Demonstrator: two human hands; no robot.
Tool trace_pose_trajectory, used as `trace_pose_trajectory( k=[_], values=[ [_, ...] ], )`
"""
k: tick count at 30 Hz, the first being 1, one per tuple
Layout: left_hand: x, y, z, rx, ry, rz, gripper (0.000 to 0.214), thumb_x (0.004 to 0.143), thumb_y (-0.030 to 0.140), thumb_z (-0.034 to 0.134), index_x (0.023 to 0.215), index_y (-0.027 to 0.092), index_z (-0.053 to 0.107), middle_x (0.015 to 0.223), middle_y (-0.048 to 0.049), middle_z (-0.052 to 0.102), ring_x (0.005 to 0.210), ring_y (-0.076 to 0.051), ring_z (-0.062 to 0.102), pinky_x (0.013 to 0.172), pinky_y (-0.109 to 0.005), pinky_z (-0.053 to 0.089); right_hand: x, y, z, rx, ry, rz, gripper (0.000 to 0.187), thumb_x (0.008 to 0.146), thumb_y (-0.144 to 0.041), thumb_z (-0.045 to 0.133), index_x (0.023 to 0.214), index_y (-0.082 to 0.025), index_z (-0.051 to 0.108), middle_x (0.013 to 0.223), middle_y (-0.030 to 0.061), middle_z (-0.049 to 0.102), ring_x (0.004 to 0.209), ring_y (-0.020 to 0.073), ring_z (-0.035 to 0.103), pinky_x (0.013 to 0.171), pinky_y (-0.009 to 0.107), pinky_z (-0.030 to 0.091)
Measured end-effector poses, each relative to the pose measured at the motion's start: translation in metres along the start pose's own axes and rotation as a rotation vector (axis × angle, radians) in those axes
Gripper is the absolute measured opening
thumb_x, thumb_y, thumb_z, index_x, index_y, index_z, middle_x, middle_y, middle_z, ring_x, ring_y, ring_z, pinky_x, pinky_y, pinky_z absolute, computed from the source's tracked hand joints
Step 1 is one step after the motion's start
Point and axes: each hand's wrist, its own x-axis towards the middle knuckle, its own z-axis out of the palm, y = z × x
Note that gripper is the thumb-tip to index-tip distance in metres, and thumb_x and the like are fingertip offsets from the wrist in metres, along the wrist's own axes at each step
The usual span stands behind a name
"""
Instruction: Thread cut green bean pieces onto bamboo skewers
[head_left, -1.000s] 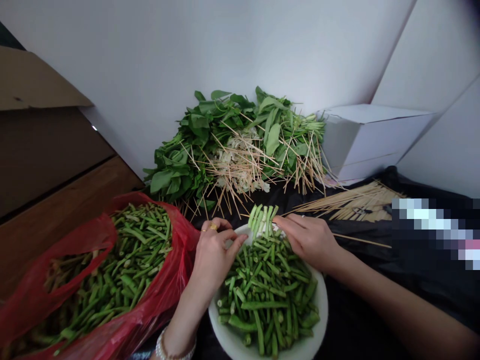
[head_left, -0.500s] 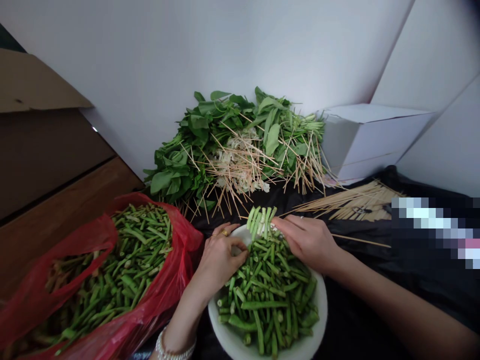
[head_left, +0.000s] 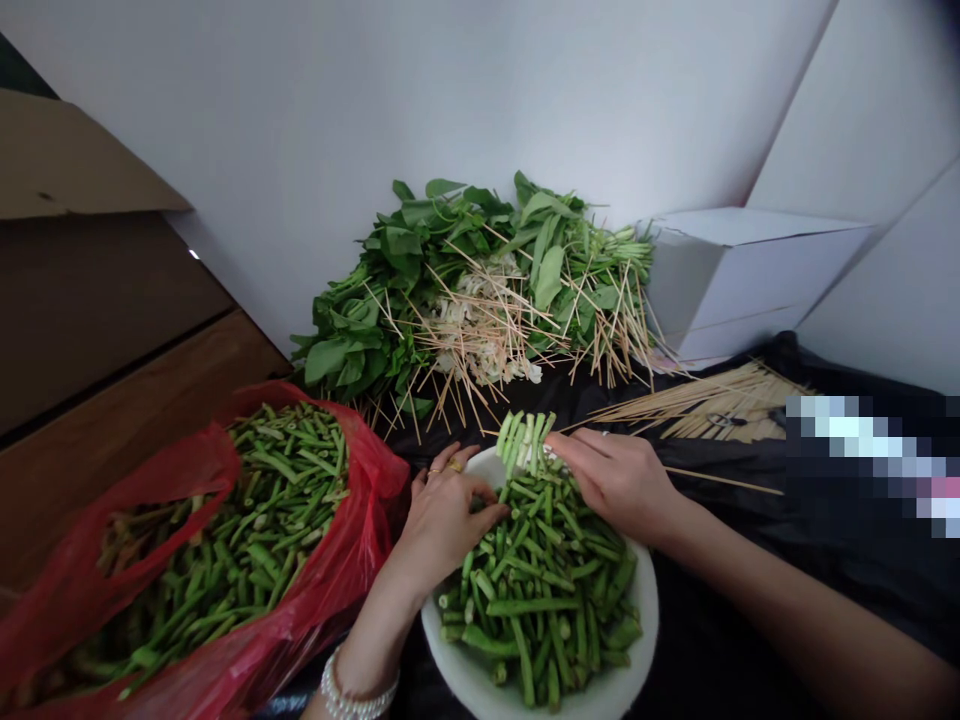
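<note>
A white bowl [head_left: 480,680] heaped with cut green beans [head_left: 551,590] sits in front of me. My left hand [head_left: 446,520] reaches into the bowl's left side, thumb and forefinger pinching among the bean pieces; what it grips is hidden. My right hand [head_left: 619,480] is at the bowl's far rim, fingers closed on a row of green bean pieces on a skewer [head_left: 525,440], which stick up above the rim.
A red plastic bag [head_left: 195,470] full of long beans lies at left. Leafy greens on skewers [head_left: 480,290] are piled against the wall. Loose bamboo skewers [head_left: 697,405] lie on black cloth at right, near a white box [head_left: 742,275].
My left hand has moved down from the bowl's rim into the beans and closed its fingertips there. The right hand with the skewered beans has stayed put.
</note>
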Motion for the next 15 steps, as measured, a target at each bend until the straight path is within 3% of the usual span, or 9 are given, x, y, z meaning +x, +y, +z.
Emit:
trace_pose_trajectory(
  k=[2, 5, 8, 12, 15],
  values=[
    [0.0014, -0.0012, 0.0005, -0.070, 0.038, 0.007, 0.004, 0.071, 0.028, 0.075, 0.074, 0.026, 0.078, 0.138, -0.0098, 0.058, 0.136, -0.039, 0.037, 0.105, -0.059, 0.030, 0.0003, 0.0006, -0.0004, 0.003, 0.001, 0.002, 0.030, 0.093, -0.012, 0.039, 0.103, -0.014, 0.068, 0.077, 0.0040, 0.066, 0.063, 0.0116, 0.058, 0.061, 0.023, 0.044],
    [0.0046, -0.0018, 0.0012, -0.251, 0.218, 0.028, 0.007, 0.073, 0.028, 0.075, 0.078, 0.025, 0.078, 0.133, -0.0093, 0.062, 0.130, -0.033, 0.045, 0.108, -0.050, 0.031, 0.0002, 0.0026, -0.0014, 0.030, 0.013, 0.026, 0.030, 0.094, -0.012, 0.039, 0.105, -0.013, 0.067, 0.080, 0.0050, 0.068, 0.067, 0.0120, 0.061, 0.064, 0.023, 0.046],
    [0.0069, 0.0012, 0.0001, -0.471, 0.361, 0.010, 0.008, 0.074, 0.028, 0.075, 0.080, 0.022, 0.077, 0.111, -0.0095, 0.072, 0.106, -0.027, 0.062, 0.097, -0.041, 0.042, -0.0004, 0.0050, -0.0025, 0.079, 0.030, 0.055, 0.029, 0.094, -0.012, 0.041, 0.108, -0.012, 0.066, 0.085, 0.0066, 0.068, 0.073, 0.0134, 0.063, 0.069, 0.024, 0.048],
    [0.0076, 0.0029, -0.0037, -0.780, 0.357, -0.116, 0.015, 0.074, 0.032, 0.076, 0.081, 0.018, 0.076, 0.072, -0.0037, 0.073, 0.064, -0.016, 0.061, 0.065, -0.027, 0.047, -0.0009, 0.0054, -0.0035, 0.108, 0.050, 0.056, 0.028, 0.093, -0.011, 0.042, 0.110, -0.012, 0.065, 0.085, 0.0064, 0.068, 0.075, 0.0139, 0.062, 0.070, 0.025, 0.048],
    [0.0081, -0.0004, -0.0060, -1.061, 0.326, -0.225, 0.026, 0.072, 0.037, 0.078, 0.089, 0.017, 0.077, 0.073, -0.0037, 0.075, 0.058, -0.011, 0.058, 0.060, -0.022, 0.046, -0.0005, 0.0028, -0.0037, 0.101, 0.033, 0.039, 0.028, 0.093, -0.010, 0.041, 0.108, -0.013, 0.065, 0.080, 0.0041, 0.066, 0.069, 0.0128, 0.060, 0.065, 0.024, 0.046]
  ],
)
